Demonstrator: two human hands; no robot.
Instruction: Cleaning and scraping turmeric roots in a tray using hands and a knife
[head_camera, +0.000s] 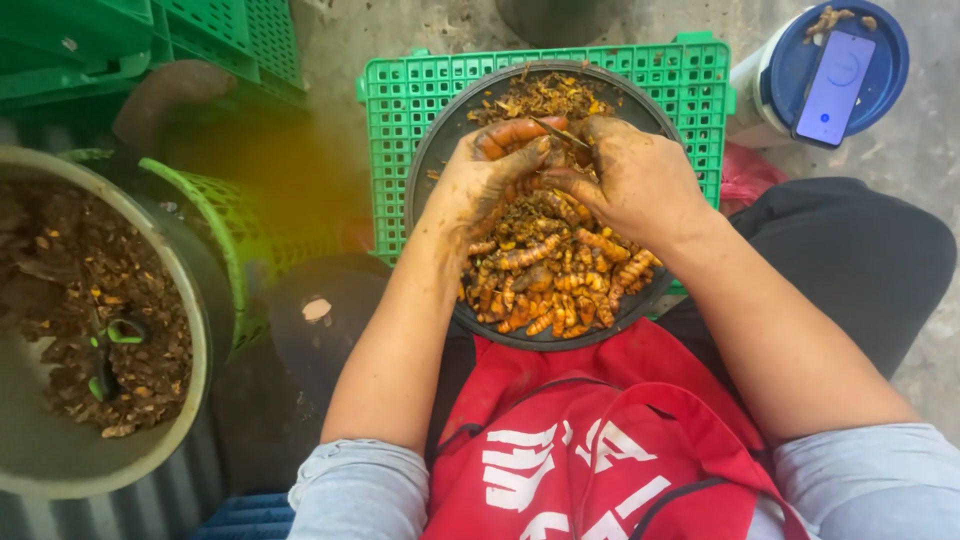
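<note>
concrete floor (930, 140) | green crate (690, 80) | left hand (490, 180), right hand (635, 180) pinching turmeric root (515, 130)

Soft, even daylight, no glare.
Sharp at centre; orange-yellow smear blurring left of middle, edges slightly bowed, shadows faint.

Person wears a red apron (600, 440) w/ white print, pale blue-grey sleeves (360, 490) pushed up to elbows, dark trousers (860, 260); both hands soil-stained.
</note>
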